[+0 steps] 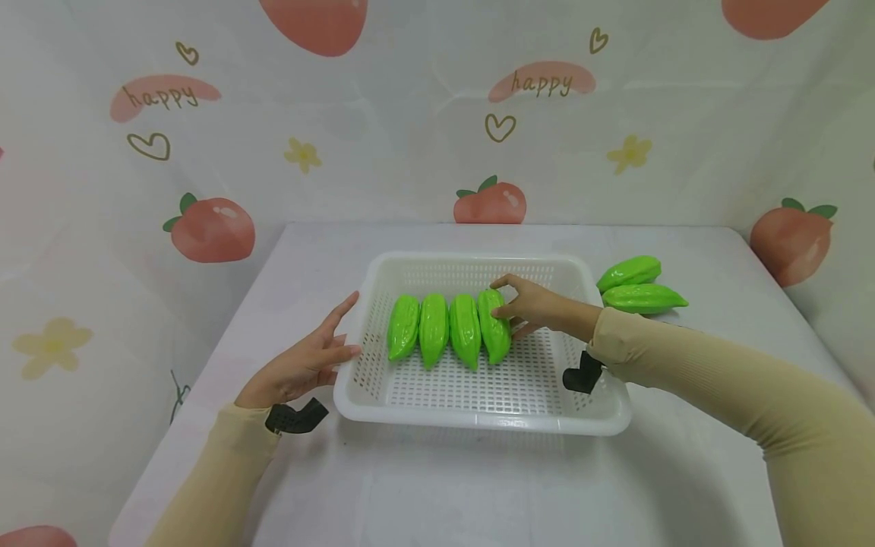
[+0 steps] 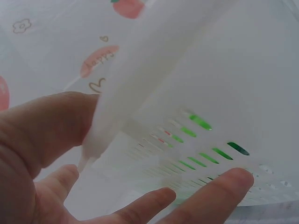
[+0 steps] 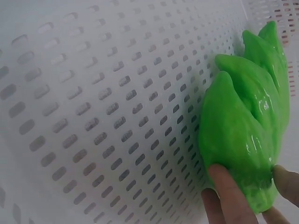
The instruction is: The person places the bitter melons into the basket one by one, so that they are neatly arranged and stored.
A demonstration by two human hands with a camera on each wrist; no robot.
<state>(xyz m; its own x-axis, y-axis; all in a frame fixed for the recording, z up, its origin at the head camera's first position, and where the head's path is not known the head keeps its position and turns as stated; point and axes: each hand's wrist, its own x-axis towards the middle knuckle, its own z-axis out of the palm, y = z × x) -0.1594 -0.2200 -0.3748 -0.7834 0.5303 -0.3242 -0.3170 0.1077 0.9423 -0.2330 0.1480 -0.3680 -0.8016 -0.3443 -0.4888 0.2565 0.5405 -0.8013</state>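
Note:
A white perforated basket (image 1: 478, 419) stands on the table. My right hand (image 1: 536, 304) reaches inside and grips the rightmost glossy green star fruit (image 1: 494, 327), thumb on one side and fingers on the other. It lies beside three more ridged star fruits (image 1: 434, 330), all in a row with pointed ends toward me. In the right wrist view, the fingertips hold the blunt end of the gripped star fruit (image 3: 233, 140). My left hand (image 1: 307, 361) holds the basket's left side, thumb at the rim (image 2: 135, 93) and other fingers spread along the outer wall.
Two more star fruits (image 1: 642, 298) lie on the white table (image 1: 437, 486), right of the basket. Behind the table hangs a pale cloth (image 1: 396, 152) printed with peaches, hearts and flowers. Each wrist carries a black mount (image 1: 583, 372).

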